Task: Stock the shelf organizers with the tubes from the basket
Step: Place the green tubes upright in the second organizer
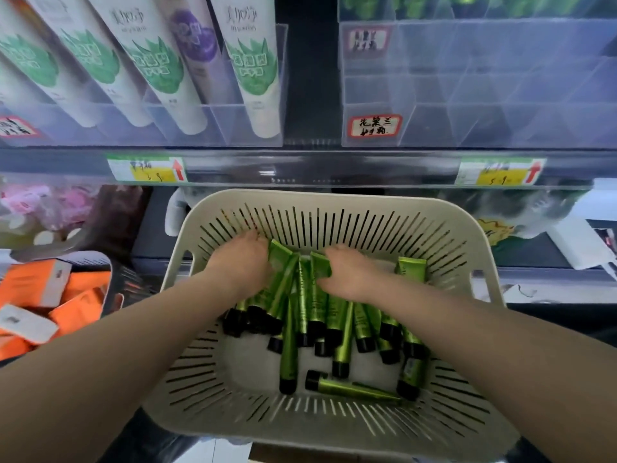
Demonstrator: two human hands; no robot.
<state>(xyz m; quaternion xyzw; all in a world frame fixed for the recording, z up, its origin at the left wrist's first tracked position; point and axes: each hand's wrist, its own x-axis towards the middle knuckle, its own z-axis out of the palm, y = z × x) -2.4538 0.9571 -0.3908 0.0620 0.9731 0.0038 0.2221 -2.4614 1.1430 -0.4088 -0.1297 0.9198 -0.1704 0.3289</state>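
Observation:
A beige slotted basket sits below the shelf edge and holds several small green tubes with black caps. Both my hands are down inside it. My left hand grips a bunch of the green tubes at their flat ends. My right hand grips another bunch beside it. More tubes lie loose on the basket floor, one of them flat near the front. Above, at the right, stands a clear shelf organizer with empty front compartments and a red-framed label.
Another clear organizer at the upper left holds tall white tubes with green and purple prints. Yellow price tags sit on the shelf rail. Orange boxes are piled at the left. A lower shelf holds packets behind the basket.

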